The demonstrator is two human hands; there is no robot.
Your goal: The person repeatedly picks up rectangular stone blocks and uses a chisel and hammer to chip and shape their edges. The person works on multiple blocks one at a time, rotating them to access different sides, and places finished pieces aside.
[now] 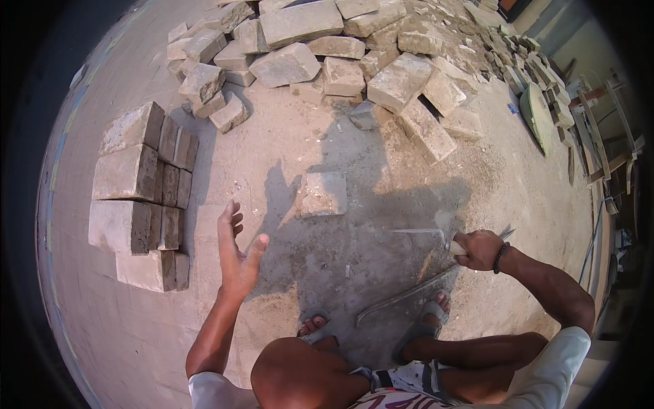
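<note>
My left hand (237, 255) is raised with nothing in it, the thumb apart from the loosely curled fingers. It hovers between the stacked blocks on the left and a single pale block (323, 193) lying flat on the ground ahead. My right hand (480, 249) is wrapped round the light-coloured handle of a trowel (419, 231). The trowel's thin blade points left, seen almost edge-on, above the ground in my shadow. A long, thin bar with a hooked end (402, 296) lies on the ground between my feet and below the trowel.
A neat stack of blocks (126, 174) stands at the left. Ahead is a loose heap of blocks (303, 24) with rubble at its right. A pale green shallow dish-like object (533, 117) leans at the far right, near wooden pieces (596, 129) along the wall.
</note>
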